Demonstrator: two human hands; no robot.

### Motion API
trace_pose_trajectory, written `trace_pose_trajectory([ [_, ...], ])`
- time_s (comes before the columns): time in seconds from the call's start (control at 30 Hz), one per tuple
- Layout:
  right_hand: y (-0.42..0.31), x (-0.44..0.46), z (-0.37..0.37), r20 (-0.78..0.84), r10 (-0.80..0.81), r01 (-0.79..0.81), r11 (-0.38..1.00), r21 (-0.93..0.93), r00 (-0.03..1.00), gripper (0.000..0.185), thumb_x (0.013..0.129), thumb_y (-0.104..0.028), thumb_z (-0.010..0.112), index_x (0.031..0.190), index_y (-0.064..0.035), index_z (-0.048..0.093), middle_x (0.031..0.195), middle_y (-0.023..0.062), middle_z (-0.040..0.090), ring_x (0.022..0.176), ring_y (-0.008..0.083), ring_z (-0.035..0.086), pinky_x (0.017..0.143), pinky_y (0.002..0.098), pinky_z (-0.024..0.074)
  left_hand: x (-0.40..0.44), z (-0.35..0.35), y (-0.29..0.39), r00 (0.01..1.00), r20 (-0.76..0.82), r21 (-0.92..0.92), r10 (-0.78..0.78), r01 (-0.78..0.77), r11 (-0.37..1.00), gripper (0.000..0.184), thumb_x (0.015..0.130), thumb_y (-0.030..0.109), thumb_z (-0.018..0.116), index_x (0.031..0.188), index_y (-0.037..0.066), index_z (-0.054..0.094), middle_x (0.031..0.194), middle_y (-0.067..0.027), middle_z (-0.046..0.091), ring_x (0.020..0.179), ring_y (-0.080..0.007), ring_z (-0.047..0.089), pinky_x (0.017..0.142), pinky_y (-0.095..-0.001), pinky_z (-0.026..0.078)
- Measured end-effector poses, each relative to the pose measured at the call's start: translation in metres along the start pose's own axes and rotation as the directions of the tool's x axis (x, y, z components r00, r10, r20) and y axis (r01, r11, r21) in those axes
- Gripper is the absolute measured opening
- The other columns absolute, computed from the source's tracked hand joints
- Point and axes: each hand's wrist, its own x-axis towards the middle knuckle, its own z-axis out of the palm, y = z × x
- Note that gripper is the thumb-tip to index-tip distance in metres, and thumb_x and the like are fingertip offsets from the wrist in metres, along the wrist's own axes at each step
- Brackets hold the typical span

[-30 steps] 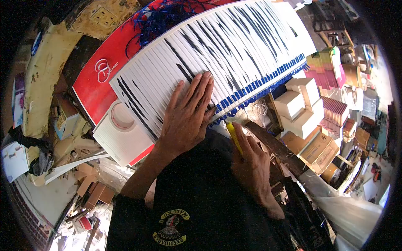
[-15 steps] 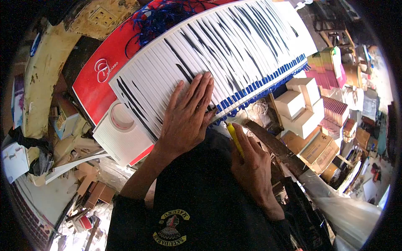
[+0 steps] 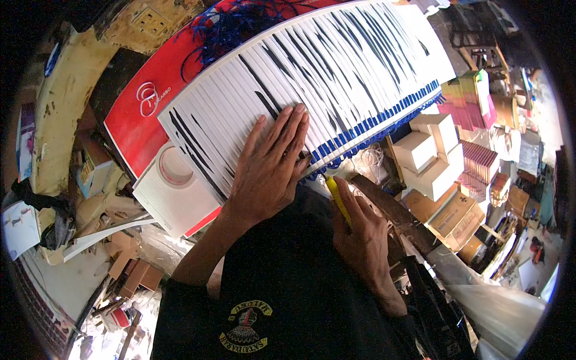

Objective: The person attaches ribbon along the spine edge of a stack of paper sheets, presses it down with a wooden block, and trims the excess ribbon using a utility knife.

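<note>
My left hand [image 3: 270,159] lies flat with fingers stretched over a board covered in narrow white strips [image 3: 354,90] with dark gaps between them. Its thumb rests near the board's front edge, where a row of blue pieces [image 3: 366,125] runs along. A yellow utility knife [image 3: 339,201] is gripped in my right hand [image 3: 363,237], its metal tip pointing up at that edge close to the left thumb. I cannot tell whether the tip touches the board. Blue fringe hangs below the edge.
Under the board is a red sheet [image 3: 135,129] with a tangle of blue shreds [image 3: 225,36]. A tape roll [image 3: 164,170] lies on a pale sheet at the left. White boxes [image 3: 414,150] and a cardboard carton [image 3: 453,222] are stacked at the right.
The board appears shifted very slightly right in view. My left hand stays pressed on the strips, and my right hand keeps the utility knife at nearly the same spot.
</note>
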Motion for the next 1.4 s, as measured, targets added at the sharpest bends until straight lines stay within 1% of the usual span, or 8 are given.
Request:
trace_pose_trajectory([
  [0.1,0.0026,-0.0025,0.0065,-0.036,-0.026,0.024,0.999,-0.046,0.999,0.056,0.098,-0.005,0.07,0.151,-0.0169,0.058,0.118,0.0233,0.075,0.095,0.0364,0.078,0.076,0.046,0.0631,0.0002,-0.0004,0.0009,1.0,-0.01,-0.012,-0.004,0.003,1.0,0.064,0.11,0.033,0.044,0.165,0.002,0.032,0.174,-0.0146,0.029,0.162,-0.0269,0.023,0.132,-0.0535,0.014],
  [0.3,0.0041,-0.002,0.0073,-0.048,-0.035,0.034,0.999,-0.023,0.998,0.057,0.098,-0.004,0.07,0.151,-0.0176,0.058,0.115,0.0219,0.076,0.094,0.036,0.078,0.075,0.0448,0.0629,0.0004,-0.0004,0.0006,1.0,0.002,-0.012,-0.01,0.01,1.0,0.065,0.11,0.033,0.045,0.165,0.002,0.032,0.174,-0.0148,0.028,0.162,-0.0267,0.023,0.132,-0.0536,0.014],
  [0.43,0.0042,-0.0011,0.0059,-0.023,-0.023,0.023,0.999,-0.027,0.999,0.057,0.097,-0.004,0.07,0.151,-0.0176,0.058,0.116,0.0222,0.076,0.095,0.036,0.079,0.076,0.0446,0.0632,-0.0001,0.0004,-0.0004,1.0,0.011,-0.02,-0.008,0.009,1.0,0.064,0.11,0.032,0.045,0.165,0.001,0.031,0.174,-0.0151,0.027,0.162,-0.0271,0.023,0.132,-0.0543,0.014],
  [0.67,0.0066,-0.0013,0.0075,-0.045,-0.059,0.057,0.997,-0.054,0.997,0.06,0.096,-0.003,0.07,0.153,-0.018,0.056,0.12,0.0232,0.075,0.095,0.0369,0.079,0.075,0.0446,0.0645,0.0,0.0035,-0.001,1.0,0.003,-0.044,-0.015,0.015,0.999,0.065,0.11,0.034,0.042,0.165,0.002,0.031,0.175,-0.0148,0.026,0.163,-0.0274,0.022,0.132,-0.0554,0.012],
  [0.73,0.0052,-0.0015,0.0067,-0.047,-0.048,0.046,0.998,-0.05,0.998,0.061,0.096,-0.003,0.07,0.153,-0.0181,0.056,0.119,0.0232,0.075,0.095,0.0369,0.079,0.075,0.0446,0.0646,0.0003,0.0039,0.0001,0.999,-0.048,-0.055,-0.019,0.016,0.998,0.066,0.106,0.031,0.048,0.164,0.002,0.034,0.172,-0.0142,0.032,0.161,-0.0297,0.028,0.13,-0.055,0.017],
  [0.93,0.0011,-0.0029,0.0055,-0.016,-0.011,0.01,0.998,-0.069,1.0,0.061,0.095,-0.002,0.07,0.153,-0.0166,0.056,0.122,0.0231,0.074,0.098,0.0368,0.078,0.077,0.0445,0.0649,-0.0006,0.0042,0.0013,0.998,-0.054,-0.053,-0.035,0.032,0.998,0.065,0.106,0.031,0.049,0.164,0.006,0.036,0.172,-0.0121,0.033,0.16,-0.0286,0.029,0.13,-0.0545,0.018],
  [1.07,0.0021,-0.0027,0.0063,-0.045,-0.025,0.023,0.999,-0.038,0.999,0.06,0.095,-0.001,0.07,0.151,-0.0148,0.058,0.124,0.0234,0.074,0.099,0.0369,0.078,0.079,0.0443,0.0649,-0.0001,0.0036,0.0018,0.998,-0.051,-0.061,-0.041,0.037,0.997,0.065,0.105,0.031,0.049,0.164,0.006,0.037,0.172,-0.0121,0.035,0.16,-0.0285,0.03,0.13,-0.0549,0.018],
  [1.4,-0.0017,-0.0015,0.003,-0.043,-0.017,0.016,1.0,-0.019,0.999,0.059,0.094,0.0,0.069,0.15,-0.0156,0.059,0.123,0.0234,0.074,0.1,0.0371,0.078,0.079,0.044,0.0646,0.0008,0.0017,0.0017,0.999,-0.04,-0.069,-0.035,0.032,0.997,0.065,0.106,0.032,0.05,0.165,0.008,0.036,0.171,-0.013,0.035,0.16,-0.0323,0.029,0.128,-0.0582,0.019],
])
